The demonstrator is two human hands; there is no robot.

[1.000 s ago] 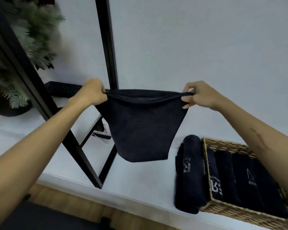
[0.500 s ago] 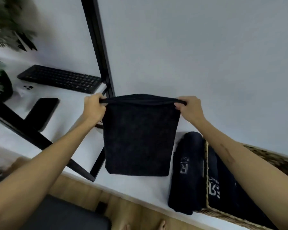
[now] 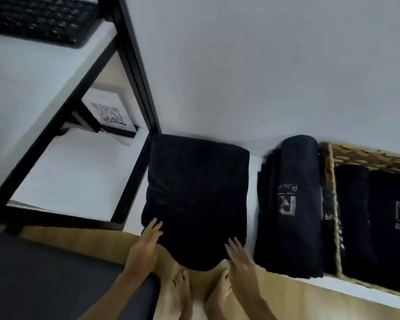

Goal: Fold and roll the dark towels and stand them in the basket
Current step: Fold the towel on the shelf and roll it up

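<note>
Lying flat on the white shelf (image 3: pixel 134 211) at the centre of the frame, the folded dark towel (image 3: pixel 198 195) hangs its near edge over the shelf's front. The left hand (image 3: pixel 146 244) and right hand (image 3: pixel 239 256) press on that near edge with straight, spread fingers, clamped on nothing. Right of it lies a rolled towel (image 3: pixel 291 204) bearing a pale letter R, touching the wicker basket (image 3: pixel 328 181) at the right edge, which holds further dark rolled towels (image 3: pixel 356 215).
</note>
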